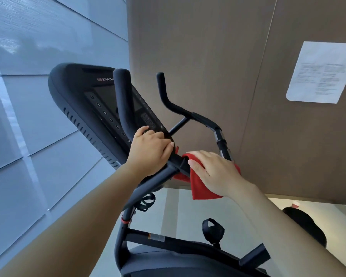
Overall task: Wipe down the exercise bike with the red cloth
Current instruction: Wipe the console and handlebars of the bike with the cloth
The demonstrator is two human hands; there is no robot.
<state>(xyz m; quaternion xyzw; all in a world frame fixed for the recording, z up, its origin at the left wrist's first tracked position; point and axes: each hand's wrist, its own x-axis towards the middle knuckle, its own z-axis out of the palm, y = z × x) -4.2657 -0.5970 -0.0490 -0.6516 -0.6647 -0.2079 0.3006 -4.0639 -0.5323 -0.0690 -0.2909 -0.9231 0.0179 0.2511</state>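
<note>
The black exercise bike (pixel 128 222) fills the middle of the view, with its console (pixel 92 96) at upper left and curved handlebars (pixel 180 108) rising to the right. My left hand (pixel 150 150) grips the handlebar just below the console's lower edge. The red cloth (pixel 200 186) is draped over the centre of the handlebar and hangs down below it. My right hand (pixel 216 170) lies on top of the cloth with fingers fairly straight, pressing it against the bar. The bike's pedal (pixel 213 230) and body show below.
A brown wall panel (pixel 218 56) stands right behind the handlebars, with a white printed sheet (pixel 322 72) stuck to it at upper right. Grey wall panels (pixel 38 136) run along the left. Pale floor (pixel 172 212) shows below. A dark rounded object (pixel 306 224) sits at lower right.
</note>
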